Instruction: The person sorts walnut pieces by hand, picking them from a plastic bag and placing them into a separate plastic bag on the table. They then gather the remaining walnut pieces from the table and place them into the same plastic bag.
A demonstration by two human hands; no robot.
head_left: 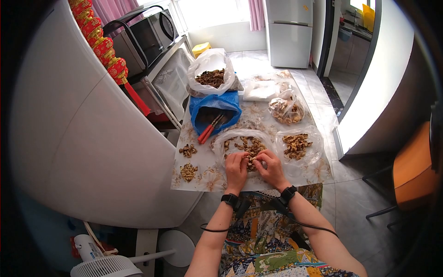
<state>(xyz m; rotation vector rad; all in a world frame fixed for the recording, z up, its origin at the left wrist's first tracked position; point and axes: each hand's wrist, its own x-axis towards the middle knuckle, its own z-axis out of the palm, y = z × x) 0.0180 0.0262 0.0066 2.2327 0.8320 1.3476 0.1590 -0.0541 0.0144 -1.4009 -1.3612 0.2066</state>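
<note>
The left hand (236, 167) and the right hand (271, 167) meet at the near edge of the counter (304, 177), fingers curled in and fingertips pressed together on a small nut (253, 158) pinched between them. The nut sits just above the near lip of an open clear bag (226, 137) heaped with more brown nut pieces, and both hands rest against that bag. Each wrist wears a black band (230, 199) with a cable trailing down to the lap. Just right of the clear bag lies a second bag (296, 145) holding a pile of kernels. To the left, on the flowered cloth, lie two small piles (188, 150), one behind the other. Behind the clear bag is a blue bag (214, 104) with red-handled tools (210, 128) sticking out of it, and beyond that a white bag (212, 69) full of dark pieces. Another bag of pieces (287, 110) lies at the right rear. A microwave (147, 34) stands on a shelf to the left, well apart from the hands.
</note>
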